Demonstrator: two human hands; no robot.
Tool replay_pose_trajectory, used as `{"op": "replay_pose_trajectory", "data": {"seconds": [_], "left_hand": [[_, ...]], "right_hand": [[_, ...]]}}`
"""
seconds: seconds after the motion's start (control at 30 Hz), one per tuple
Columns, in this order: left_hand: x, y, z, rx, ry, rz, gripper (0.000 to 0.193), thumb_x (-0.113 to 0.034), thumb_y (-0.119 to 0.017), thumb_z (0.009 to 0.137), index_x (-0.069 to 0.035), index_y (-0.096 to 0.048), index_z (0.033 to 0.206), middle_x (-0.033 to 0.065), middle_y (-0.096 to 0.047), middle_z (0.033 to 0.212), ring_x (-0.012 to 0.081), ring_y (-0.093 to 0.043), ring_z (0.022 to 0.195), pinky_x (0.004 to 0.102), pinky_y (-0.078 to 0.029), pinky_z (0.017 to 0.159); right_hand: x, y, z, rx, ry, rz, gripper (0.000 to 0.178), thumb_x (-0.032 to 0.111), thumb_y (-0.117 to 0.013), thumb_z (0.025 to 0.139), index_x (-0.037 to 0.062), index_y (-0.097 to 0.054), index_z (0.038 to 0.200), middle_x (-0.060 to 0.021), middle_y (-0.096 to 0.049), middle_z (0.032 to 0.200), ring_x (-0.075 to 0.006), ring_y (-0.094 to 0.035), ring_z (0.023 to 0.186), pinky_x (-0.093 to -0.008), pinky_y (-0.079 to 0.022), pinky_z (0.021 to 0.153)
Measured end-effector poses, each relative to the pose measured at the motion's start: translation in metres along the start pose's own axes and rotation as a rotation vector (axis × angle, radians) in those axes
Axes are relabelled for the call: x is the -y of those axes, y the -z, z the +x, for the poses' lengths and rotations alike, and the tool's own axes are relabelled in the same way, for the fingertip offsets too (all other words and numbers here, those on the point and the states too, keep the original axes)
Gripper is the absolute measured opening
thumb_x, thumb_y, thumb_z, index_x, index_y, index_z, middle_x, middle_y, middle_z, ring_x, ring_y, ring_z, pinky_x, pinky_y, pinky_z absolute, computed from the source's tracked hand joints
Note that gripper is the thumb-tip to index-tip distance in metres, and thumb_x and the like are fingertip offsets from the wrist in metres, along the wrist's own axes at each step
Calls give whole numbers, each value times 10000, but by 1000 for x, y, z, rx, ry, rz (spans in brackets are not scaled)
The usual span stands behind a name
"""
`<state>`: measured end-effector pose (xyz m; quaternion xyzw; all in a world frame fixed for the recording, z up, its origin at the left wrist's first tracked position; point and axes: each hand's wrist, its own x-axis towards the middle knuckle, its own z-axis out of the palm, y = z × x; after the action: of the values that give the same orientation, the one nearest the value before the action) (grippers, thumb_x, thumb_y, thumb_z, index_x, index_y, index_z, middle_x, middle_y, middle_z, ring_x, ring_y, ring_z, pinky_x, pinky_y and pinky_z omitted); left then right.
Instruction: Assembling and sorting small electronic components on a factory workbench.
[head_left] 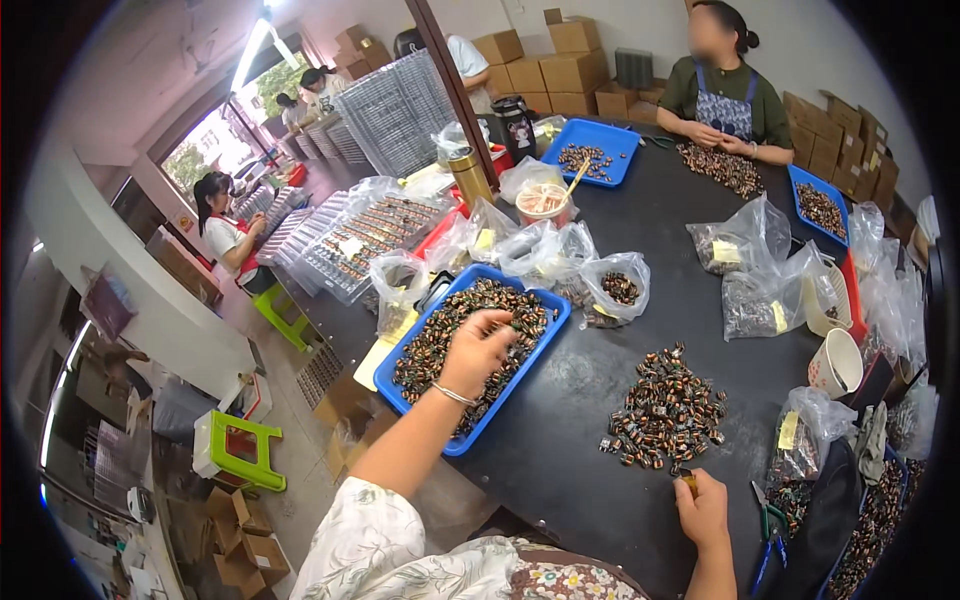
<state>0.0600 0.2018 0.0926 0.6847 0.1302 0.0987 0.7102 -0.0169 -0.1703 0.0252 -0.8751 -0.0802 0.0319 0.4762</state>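
My left hand [478, 352] is over a blue tray [549, 345] heaped with small dark parts [420, 365] banded in copper and silver. Its fingers are loosely bent and apart, slightly blurred, and nothing shows between them. A loose pile [665, 410] of similar banded parts lies on the dark table, right of the tray. Just below that pile, my right hand [704, 508] is closed, thumb and fingers pinching a small yellow-and-dark piece [687, 483]. Its tip is near the pile's lower edge; its exact kind is too small to make out.
Clear bags of parts [615, 285] and a bowl with chopsticks [545, 203] stand beyond the tray. Pliers [770, 530] and a paper cup [836, 362] are at the right. Across the black table [600, 385] a co-worker [725, 95] sits behind another pile. A green stool [240, 448] stands at the left.
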Motion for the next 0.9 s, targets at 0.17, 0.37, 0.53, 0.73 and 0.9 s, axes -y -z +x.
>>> {"op": "replay_pose_trajectory", "data": {"seconds": [0.17,0.37,0.53,0.73,0.9], "left_hand": [[3,64,26,-127,-508,755,292,-104,-601,795,-26,-566,1074,87,-579,1009,181,-563,886,284,-452,803],[2,54,2,-46,-588,1021,353,-133,-599,777,-55,-553,1118,185,-456,1254,315,-414,1178,380,-326,988],[10,-9,-29,328,-657,858,350,-89,-598,773,-52,-549,1118,153,-504,1200,273,-487,1102,341,-389,919],[41,-55,-68,799,-53,664,379,-29,-576,802,-25,-509,1175,67,-581,1031,132,-571,844,236,-464,716],[63,-103,-72,812,412,310,444,-59,-537,847,-6,-392,1263,69,-577,937,130,-584,806,232,-497,640]], "right_hand": [[-5,-5,0,2,13,21,108,95,-591,759,-10,-566,762,-159,-567,626,-296,-569,559,-336,-432,532],[5,1,-6,-23,-82,86,131,103,-596,756,-16,-543,743,-166,-560,634,-318,-562,576,-353,-426,535],[2,4,-7,-167,58,-143,185,134,-609,748,-12,-500,713,-205,-532,674,-398,-522,648,-403,-414,567],[-6,9,4,-172,25,-221,180,171,-614,762,4,-548,779,-180,-565,751,-374,-549,730,-414,-434,619],[-12,7,-2,-108,8,-269,291,235,-654,737,35,-577,933,-127,-594,842,-322,-588,785,-388,-471,673]]}}
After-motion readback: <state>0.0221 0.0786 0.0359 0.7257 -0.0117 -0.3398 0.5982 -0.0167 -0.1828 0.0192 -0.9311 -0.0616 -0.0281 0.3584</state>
